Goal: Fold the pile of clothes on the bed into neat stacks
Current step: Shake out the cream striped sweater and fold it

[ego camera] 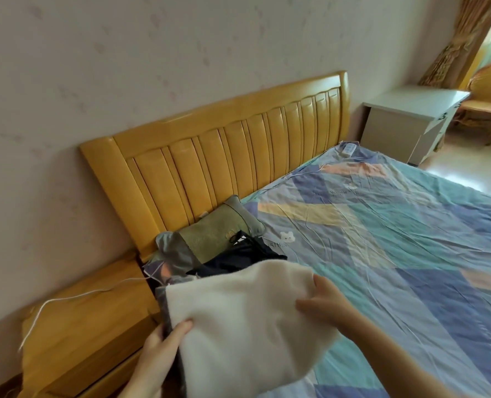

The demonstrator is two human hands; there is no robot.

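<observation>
A folded white fleece garment [238,317] is held above the near left part of the bed [396,254]. My left hand [163,340] grips its lower left edge, thumb on top. My right hand [321,300] pinches its right edge, fingers curled round the cloth. Behind the white garment lies a dark navy garment [244,255] on the bed, partly hidden. A grey patterned cloth [163,305] shows at the white garment's left edge.
A green and grey pillow [218,231] leans at the yellow wooden headboard [224,150]. A wooden nightstand [86,326] with a white cable stands left of the bed. A white cabinet [410,119] and wicker chair [485,107] stand far right.
</observation>
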